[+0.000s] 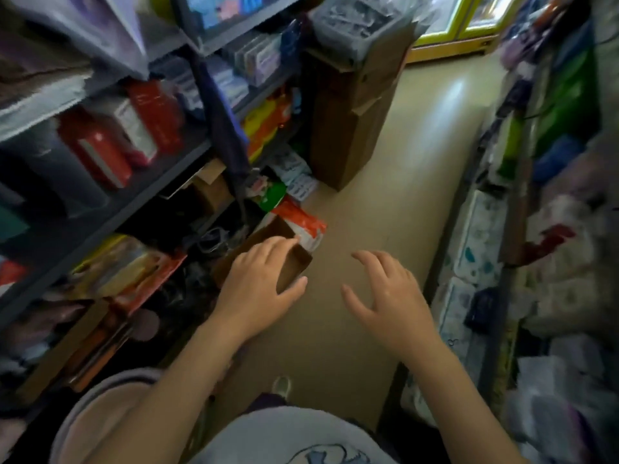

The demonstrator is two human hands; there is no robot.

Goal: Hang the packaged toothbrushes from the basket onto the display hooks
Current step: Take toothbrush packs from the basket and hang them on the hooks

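Shelving on your left: the dark shelf unit (pixel 134 182) carries red boxes (pixel 100 152) and other blurred packs; none of it can be read as toothbrushes, and no display hooks show there.

Brown box: an open cardboard box (pixel 288 259) sits low at the foot of that shelving, at the aisle edge, with an orange-and-white packet (pixel 301 222) just behind it. It may be serving as the basket (that is a guess; what lies inside is hidden by your hand and by shadow).

Left hand: your left hand (pixel 258 279) is over the box, fingers (pixel 281 242) lying fairly straight across its far rim and thumb down by the near wall. Whether they touch the cardboard is hard to tell. Nothing is pinched.

Right hand: your right hand (pixel 385 289) hovers over the bare floor (pixel 385 179), well apart from the box, fingers spread and lightly bent, holding nothing.

Tall carton: a tall brown carton (pixel 351 112) stands further up the aisle, topped with grey wrapped goods.

Right side: heaped goods (pixel 552 229), too blurred to name.

Task's thing: no packaged toothbrush can be picked out anywhere.

Done so far: judging from this view, nothing is seen hung.

Left to do: seemingly all of it; a pack has to be found and taken, then carried to hooks not in view.
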